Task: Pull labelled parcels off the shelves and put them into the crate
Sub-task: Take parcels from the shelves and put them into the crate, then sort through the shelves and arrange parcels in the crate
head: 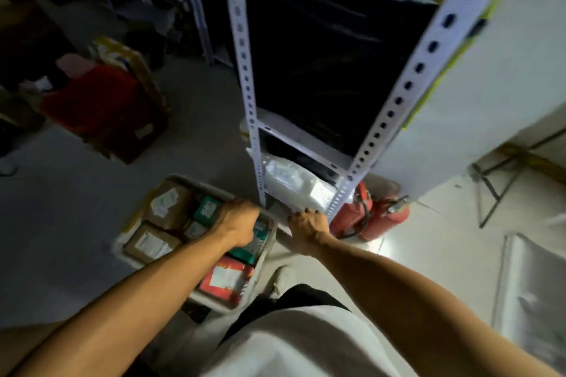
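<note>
Both hands reach low: right hand (307,221) grips the soft, light white plastic-wrapped parcel's (295,185) edge; left hand's (237,222) curled fingers are hidden.

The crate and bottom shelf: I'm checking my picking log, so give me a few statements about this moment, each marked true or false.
1. The crate already holds several parcels. True.
2. The right hand is at the white parcel on the lowest shelf. True; whether it grips the parcel cannot be told.
3. The left hand is raised to the top shelf. False: it is down at the crate's rim.
4. Two red fire extinguishers lie on the floor to the right of the shelf post. True.
5. The crate contains only brown boxes. False: it also holds a red parcel and green ones.
</note>
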The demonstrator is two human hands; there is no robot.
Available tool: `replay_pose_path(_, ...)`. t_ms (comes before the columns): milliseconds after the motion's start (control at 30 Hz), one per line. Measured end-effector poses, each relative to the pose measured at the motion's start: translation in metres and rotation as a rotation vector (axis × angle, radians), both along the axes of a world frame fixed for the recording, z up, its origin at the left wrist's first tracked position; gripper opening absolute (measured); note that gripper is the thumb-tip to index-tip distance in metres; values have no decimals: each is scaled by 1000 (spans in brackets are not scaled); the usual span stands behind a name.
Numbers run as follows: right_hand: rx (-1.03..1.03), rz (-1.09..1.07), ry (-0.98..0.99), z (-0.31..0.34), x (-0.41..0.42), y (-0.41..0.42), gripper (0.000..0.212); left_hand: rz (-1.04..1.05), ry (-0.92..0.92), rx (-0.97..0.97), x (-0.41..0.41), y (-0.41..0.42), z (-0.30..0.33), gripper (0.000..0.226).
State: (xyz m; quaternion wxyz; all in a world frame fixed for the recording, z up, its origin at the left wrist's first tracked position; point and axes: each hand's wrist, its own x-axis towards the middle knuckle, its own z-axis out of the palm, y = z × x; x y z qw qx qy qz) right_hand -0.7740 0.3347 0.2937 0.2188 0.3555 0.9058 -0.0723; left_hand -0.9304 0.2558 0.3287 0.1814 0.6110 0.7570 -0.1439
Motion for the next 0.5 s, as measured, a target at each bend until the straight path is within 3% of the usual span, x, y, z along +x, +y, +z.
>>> replay_pose_path(100,-2,-126,46,20,59,-9,46,-147,18,-39,47,15,2,33)
replay_pose_path(267,-7,-340,20,50,160,-2,32,-350,2,-13,149,48,21,38)
replay_pose_path(500,23,-615,93,77,301,35,37,-616,6,74,293,127,48,39)
